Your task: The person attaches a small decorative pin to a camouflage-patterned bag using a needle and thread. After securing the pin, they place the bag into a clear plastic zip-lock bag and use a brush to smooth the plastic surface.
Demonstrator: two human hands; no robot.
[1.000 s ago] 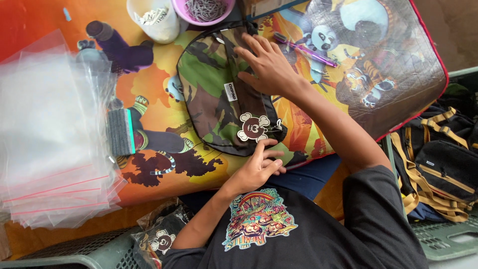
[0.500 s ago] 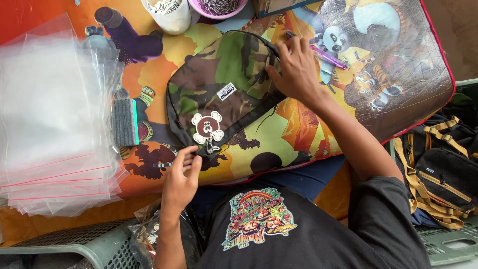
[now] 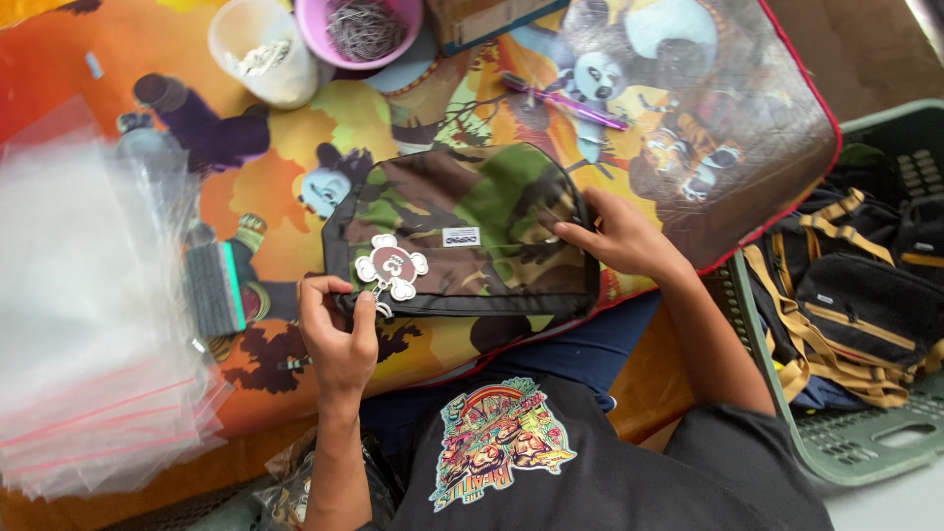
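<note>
A camouflage pouch (image 3: 472, 231) with black trim lies flat on a colourful cartoon-printed mat (image 3: 747, 157). A white and maroon flower-shaped hang tag (image 3: 390, 267) sits at its lower left corner. My left hand (image 3: 339, 334) grips that corner just below the tag, with thumb and fingers pinched on the black edge. My right hand (image 3: 619, 238) holds the pouch's right end, fingers pressed on the fabric near the rim.
A stack of clear plastic bags (image 3: 84, 324) with pink strips lies at the left, beside a grey and green block (image 3: 213, 288). A white cup (image 3: 261, 49), a pink bowl (image 3: 369, 25) and a purple pen (image 3: 565, 100) stand behind. A green basket (image 3: 846, 442) at the right holds black and tan bags.
The pouch has been turned and now lies crosswise. My left hand went from the mat to gripping the tag corner. My right hand moved to the pouch's right end.
</note>
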